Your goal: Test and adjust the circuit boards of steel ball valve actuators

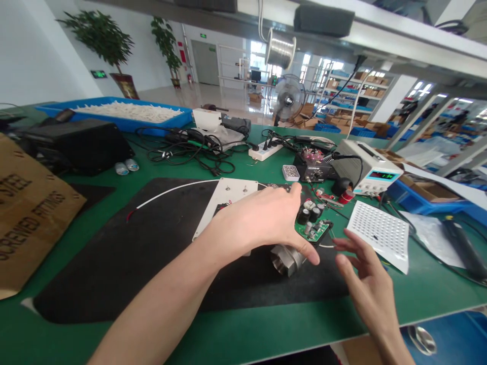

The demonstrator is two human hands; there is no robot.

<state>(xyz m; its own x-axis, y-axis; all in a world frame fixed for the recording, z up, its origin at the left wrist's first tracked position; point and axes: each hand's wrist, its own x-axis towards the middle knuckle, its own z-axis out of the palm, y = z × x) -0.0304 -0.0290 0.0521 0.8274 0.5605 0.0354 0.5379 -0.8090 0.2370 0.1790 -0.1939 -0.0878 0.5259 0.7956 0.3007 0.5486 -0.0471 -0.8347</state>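
My left hand [266, 215] reaches across the mat from the left, back of the hand up, thumb stretched away from the fingers. It passes over a white metal plate [224, 192] and hides part of it. Between its thumb and forefinger shows a green circuit board [315, 232] with several black capacitors; I cannot see it gripped. Just below the thumb lies a steel hex fitting [287, 261] with a threaded opening. To the right, my right hand [365, 274] hovers with loosely bent fingers apart and nothing in it, close to thin wires at the board's edge.
A black mat [152, 253] covers the green bench. Behind it are tangled cables [186, 147], a power strip [266, 149], a soldering station [314, 170] and a power supply [369, 170]. A sheet of white dots [380, 233] lies right; a cardboard box [34, 213] stands left.
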